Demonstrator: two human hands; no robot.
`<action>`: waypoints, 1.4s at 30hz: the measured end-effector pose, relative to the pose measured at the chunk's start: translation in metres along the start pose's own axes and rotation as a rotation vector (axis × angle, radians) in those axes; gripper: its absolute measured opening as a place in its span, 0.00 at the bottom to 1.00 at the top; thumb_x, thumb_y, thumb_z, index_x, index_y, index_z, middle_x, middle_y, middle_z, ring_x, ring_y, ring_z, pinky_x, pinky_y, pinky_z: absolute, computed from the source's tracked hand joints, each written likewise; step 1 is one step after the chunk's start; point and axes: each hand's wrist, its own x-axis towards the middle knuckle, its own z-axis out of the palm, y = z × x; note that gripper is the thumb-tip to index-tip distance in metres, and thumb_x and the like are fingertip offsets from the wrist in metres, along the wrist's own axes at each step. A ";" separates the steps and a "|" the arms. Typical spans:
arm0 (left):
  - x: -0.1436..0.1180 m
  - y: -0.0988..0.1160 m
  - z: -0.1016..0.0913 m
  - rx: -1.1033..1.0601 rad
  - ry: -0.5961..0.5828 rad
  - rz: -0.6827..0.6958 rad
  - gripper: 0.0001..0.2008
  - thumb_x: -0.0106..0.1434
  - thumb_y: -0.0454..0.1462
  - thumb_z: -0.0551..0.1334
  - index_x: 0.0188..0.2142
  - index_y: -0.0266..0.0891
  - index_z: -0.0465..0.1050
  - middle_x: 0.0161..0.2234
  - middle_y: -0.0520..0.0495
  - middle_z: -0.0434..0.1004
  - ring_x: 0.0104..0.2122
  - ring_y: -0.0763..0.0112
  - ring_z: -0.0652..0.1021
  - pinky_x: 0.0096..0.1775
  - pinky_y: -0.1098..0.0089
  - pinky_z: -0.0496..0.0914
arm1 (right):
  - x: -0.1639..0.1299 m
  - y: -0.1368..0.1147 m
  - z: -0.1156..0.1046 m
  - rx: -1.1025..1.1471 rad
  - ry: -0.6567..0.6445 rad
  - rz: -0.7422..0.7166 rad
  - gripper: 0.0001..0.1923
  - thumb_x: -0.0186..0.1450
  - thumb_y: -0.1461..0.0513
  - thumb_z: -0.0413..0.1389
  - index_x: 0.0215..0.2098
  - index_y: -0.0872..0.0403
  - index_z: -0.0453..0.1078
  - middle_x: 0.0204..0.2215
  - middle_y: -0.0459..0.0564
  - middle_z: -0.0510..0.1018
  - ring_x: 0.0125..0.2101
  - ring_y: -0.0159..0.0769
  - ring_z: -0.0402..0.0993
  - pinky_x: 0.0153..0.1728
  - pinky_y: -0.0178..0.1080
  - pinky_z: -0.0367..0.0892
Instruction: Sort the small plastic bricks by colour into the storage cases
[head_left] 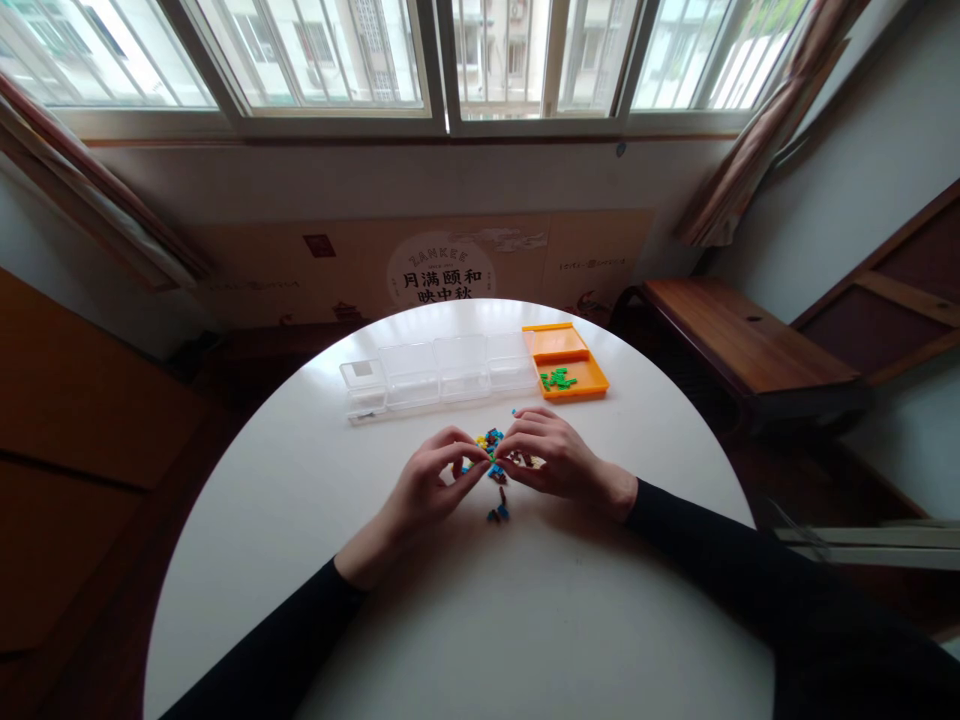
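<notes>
1. Left hand (427, 487) is resting on the round white table (315, 560) near its middle, its thumb and forefinger pinching narrowly together at the left side of a small heap of coloured pieces (495, 455); whether a piece is lying between the fingertips cannot be told.
2. Right hand (551, 458) is lying just beside the left, its fingers curling down narrowly onto the right side of the same heap; what they are gripping, if anything, is hidden.
3. The coloured pieces, blue, yellow and dark brown, are sitting between the two hands, with a few strays (498, 510) lying slightly nearer the person.
4. A row of clear plastic compartment boxes (439, 380) is standing toward the far edge of the table, well apart from the hands.
5. An orange tray (589, 378) is adjoining the right end of that row, holding green pieces (557, 379) in its nearer compartment.
</notes>
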 end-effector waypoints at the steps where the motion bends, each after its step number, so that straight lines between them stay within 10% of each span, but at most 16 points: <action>1: 0.000 0.001 0.000 0.008 0.007 0.001 0.02 0.73 0.36 0.71 0.44 0.41 0.85 0.40 0.45 0.80 0.31 0.73 0.76 0.35 0.69 0.76 | 0.000 0.000 0.000 -0.001 0.001 0.000 0.03 0.74 0.63 0.65 0.44 0.49 0.76 0.35 0.46 0.83 0.37 0.38 0.79 0.55 0.46 0.74; 33: 0.000 0.002 0.000 0.059 0.023 0.005 0.03 0.73 0.38 0.71 0.43 0.42 0.85 0.39 0.45 0.80 0.31 0.72 0.76 0.37 0.67 0.76 | 0.002 0.001 -0.004 0.079 0.014 0.042 0.01 0.74 0.61 0.65 0.43 0.48 0.78 0.35 0.46 0.84 0.36 0.38 0.80 0.52 0.47 0.75; 42: -0.003 -0.002 -0.012 0.408 -0.068 0.051 0.04 0.73 0.38 0.68 0.45 0.43 0.82 0.43 0.48 0.84 0.29 0.73 0.77 0.45 0.63 0.72 | -0.013 0.052 -0.041 -0.187 0.299 0.420 0.05 0.73 0.59 0.64 0.38 0.49 0.80 0.34 0.48 0.85 0.34 0.42 0.79 0.48 0.50 0.74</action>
